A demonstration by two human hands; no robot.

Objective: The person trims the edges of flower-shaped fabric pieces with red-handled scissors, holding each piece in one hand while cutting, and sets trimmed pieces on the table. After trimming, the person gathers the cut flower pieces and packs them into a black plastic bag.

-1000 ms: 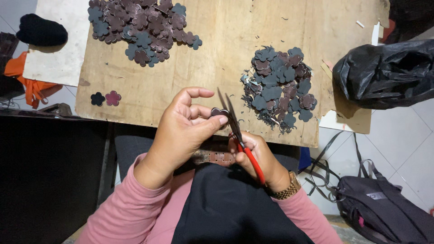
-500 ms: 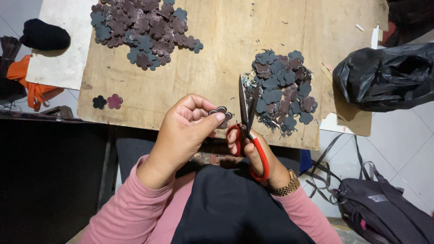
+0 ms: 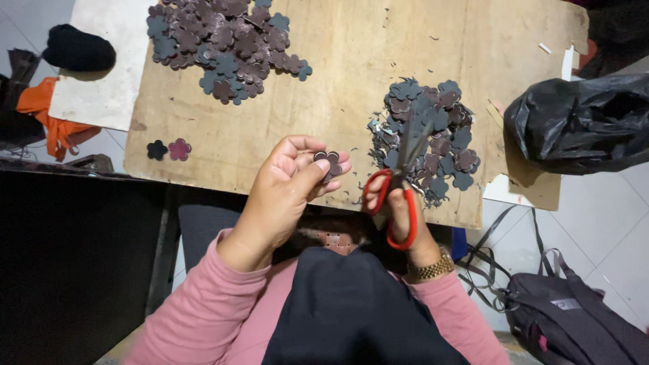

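My left hand pinches a small dark flower-shaped cutout between thumb and fingers, above the near edge of a wooden board. My right hand grips red-handled scissors, blades pointing away toward a pile of dark flower cutouts on the board's right side. The scissor blades are blurred and lie to the right of the held cutout, apart from it. A larger heap of flower cutouts lies at the board's far left.
Two single cutouts, one black and one pink, lie at the board's near left corner. A black plastic bag sits right, a dark backpack on the tiled floor, and an orange cloth with a black object lies left.
The scissors have swung away from the cutout, blades turning from beside my left fingers toward the right pile. My left hand has kept the cutout and turned it slightly.
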